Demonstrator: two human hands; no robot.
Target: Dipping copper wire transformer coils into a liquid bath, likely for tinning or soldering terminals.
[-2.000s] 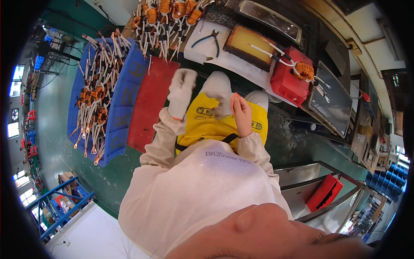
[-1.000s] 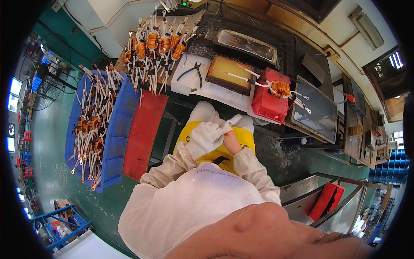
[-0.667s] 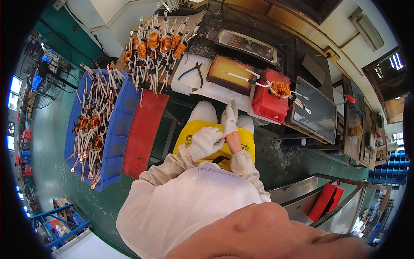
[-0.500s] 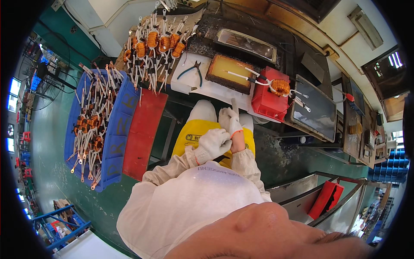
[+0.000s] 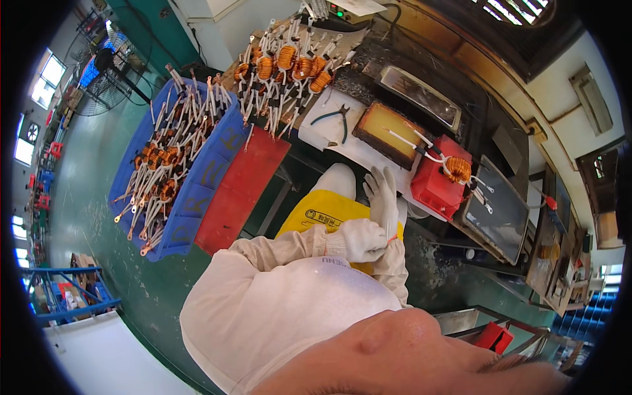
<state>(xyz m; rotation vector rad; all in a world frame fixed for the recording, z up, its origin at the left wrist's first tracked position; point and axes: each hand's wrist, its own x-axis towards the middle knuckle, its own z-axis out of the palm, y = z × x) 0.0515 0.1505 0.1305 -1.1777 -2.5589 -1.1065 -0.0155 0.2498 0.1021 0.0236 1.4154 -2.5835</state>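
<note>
The right hand (image 5: 382,194) wears a right glove (image 5: 384,214) of soft white knit, pulled over the palm and down to the wrist, where a thin orange hem rings it; its fingers are extended and fanned apart, with nothing held between them. The left hand (image 5: 362,241), in a matching left glove, lies against that wrist with its fingers curled inward like a loose fist (whether they pinch the hem or the sleeve, I cannot tell). Wrinkled pale sleeves (image 5: 280,251) bunch along the forearms, and below the hands yellow cloth (image 5: 319,209) with dark print drapes the lap. On the bench, smooth white sheeting (image 5: 315,137) bears pliers (image 5: 343,124) with slim, splayed teal handles, beside a rectangular tray (image 5: 360,128) with a rough, crusted dark rim around a flat yellow surface. A ring-shaped coil (image 5: 457,169) of tightly wound, shiny copper wire rests on a glossy red box (image 5: 434,181), its white leads reaching out both ways. Farther left, similar coils (image 5: 286,58) stand in a dense, bristling cluster, and more lie tangled in a blue plastic crate (image 5: 212,184) beside a flat, scuffed red board (image 5: 247,187).
</note>
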